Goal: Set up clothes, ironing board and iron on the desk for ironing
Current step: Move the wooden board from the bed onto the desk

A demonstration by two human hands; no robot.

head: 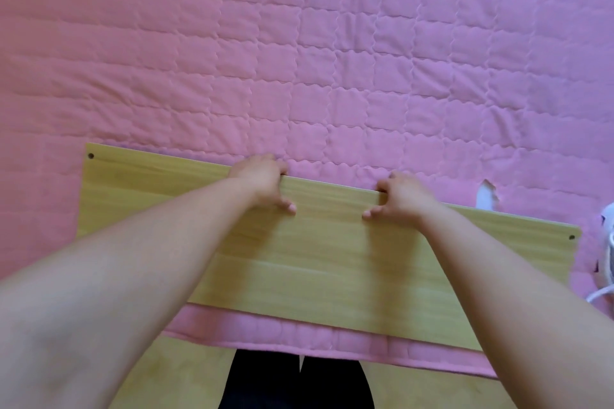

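Note:
A long light-wood board [319, 262] lies across the near edge of a pink quilted cover [299, 60], slanting down to the right. It has a small dark hole near each far corner. My left hand [262, 181] grips the board's far edge left of centre, fingers curled over the edge and thumb on top. A little to the right, my right hand [398, 197] holds the same edge the same way. No iron or clothes can be made out for certain.
A white object with a white cord [606, 259] sits at the right edge, partly cut off. A small tear [485, 196] shows white in the pink cover near it. Below the cover's hem, wood surface [166, 372] and dark trousers [299, 382] show.

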